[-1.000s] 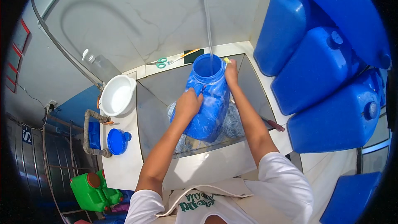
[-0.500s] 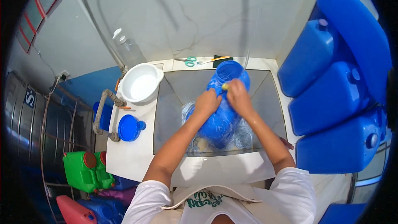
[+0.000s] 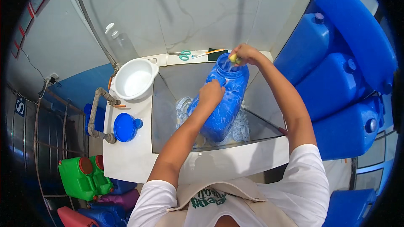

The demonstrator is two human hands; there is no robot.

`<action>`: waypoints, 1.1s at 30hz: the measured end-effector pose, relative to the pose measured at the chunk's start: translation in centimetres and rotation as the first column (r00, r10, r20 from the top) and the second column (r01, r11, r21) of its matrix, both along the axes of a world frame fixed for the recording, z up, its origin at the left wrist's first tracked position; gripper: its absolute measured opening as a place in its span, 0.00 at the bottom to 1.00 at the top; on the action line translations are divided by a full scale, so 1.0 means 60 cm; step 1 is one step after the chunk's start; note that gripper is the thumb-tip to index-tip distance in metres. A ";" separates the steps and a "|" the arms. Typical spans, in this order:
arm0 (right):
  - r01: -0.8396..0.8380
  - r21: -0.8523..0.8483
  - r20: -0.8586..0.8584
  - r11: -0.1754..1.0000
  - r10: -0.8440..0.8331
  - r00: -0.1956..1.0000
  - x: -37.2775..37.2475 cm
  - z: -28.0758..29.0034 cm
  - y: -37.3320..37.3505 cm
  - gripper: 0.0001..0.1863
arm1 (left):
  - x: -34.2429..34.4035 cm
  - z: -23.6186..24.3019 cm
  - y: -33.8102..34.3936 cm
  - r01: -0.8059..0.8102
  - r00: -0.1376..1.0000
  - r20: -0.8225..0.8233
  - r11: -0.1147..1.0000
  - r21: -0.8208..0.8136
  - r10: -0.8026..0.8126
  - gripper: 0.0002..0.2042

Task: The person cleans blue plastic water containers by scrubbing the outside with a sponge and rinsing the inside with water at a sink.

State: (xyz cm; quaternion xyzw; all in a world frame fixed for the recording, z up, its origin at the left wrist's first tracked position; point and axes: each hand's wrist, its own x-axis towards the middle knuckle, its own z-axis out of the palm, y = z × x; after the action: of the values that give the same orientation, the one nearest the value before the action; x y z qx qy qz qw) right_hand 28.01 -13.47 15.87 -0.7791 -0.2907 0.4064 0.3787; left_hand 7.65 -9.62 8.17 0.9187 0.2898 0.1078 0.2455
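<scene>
A soapy blue plastic jug leans upright in the tiled sink, on loops of pale blue cord or netting. My left hand is closed on the jug's handle near its top. Just above the jug's open mouth, my right hand grips a yellow sponge, with water trickling below it. Green scissors, a toothbrush and a dark pad lie on the back ledge. A long tool with a dark handle rests across the sink's right corner.
A white basin, clear bottle, blue lid and pipe are on the left. Several blue containers line the right. Green containers and a red one sit low left beside a steel tank.
My right hand has moved from the jug's right side across its front and up to its mouth with the sponge. The stream that poured into the jug earlier is no longer seen there.
</scene>
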 end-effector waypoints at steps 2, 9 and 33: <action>0.008 -0.030 0.127 1.000 -0.004 0.992 0.000 -0.010 0.002 0.12 | 0.000 0.003 -0.004 0.002 1.000 0.001 1.000 -0.012 -0.002 0.17; -0.047 -0.012 0.792 0.999 0.038 0.609 -0.008 -0.039 0.022 0.05 | -0.002 -0.007 0.002 0.033 0.999 0.004 0.999 -0.035 -0.033 0.17; 0.063 0.121 -0.226 0.991 -0.034 0.973 0.009 0.027 -0.041 0.10 | 0.006 -0.001 0.001 0.102 0.994 0.036 0.995 0.004 -0.102 0.17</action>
State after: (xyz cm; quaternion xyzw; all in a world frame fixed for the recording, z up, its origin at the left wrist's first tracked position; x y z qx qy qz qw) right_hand 28.54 -15.91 17.48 -0.7095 -0.2525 0.4628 0.4677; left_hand 8.03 -9.54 8.14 0.9305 0.2381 0.1119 0.2550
